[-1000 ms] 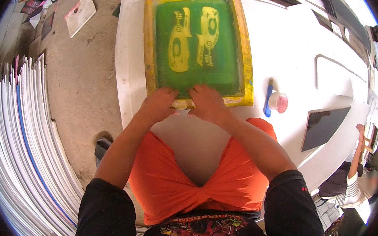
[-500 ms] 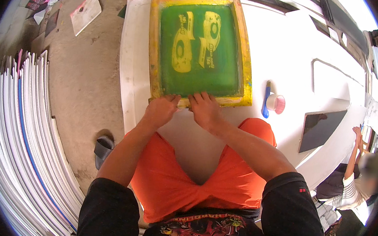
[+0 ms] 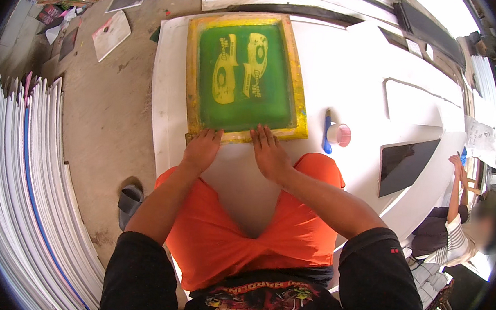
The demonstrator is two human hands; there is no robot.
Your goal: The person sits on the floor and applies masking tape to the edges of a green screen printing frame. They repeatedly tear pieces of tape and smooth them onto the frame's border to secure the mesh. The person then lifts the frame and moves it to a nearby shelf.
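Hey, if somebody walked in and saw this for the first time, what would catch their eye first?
Probably the green panel in its yellow frame, lying on the white surface ahead, with the left hand and right hand at its near edge. Next, perhaps, the bright orange shorts in the lower middle. The tall stack of mostly white sheets along the left side stands out too.

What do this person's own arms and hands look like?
The left hand and right hand are ordinary human hands, without gloves. The forearms are bare. The left sleeve and right sleeve are black and short; the right has a small red mark.
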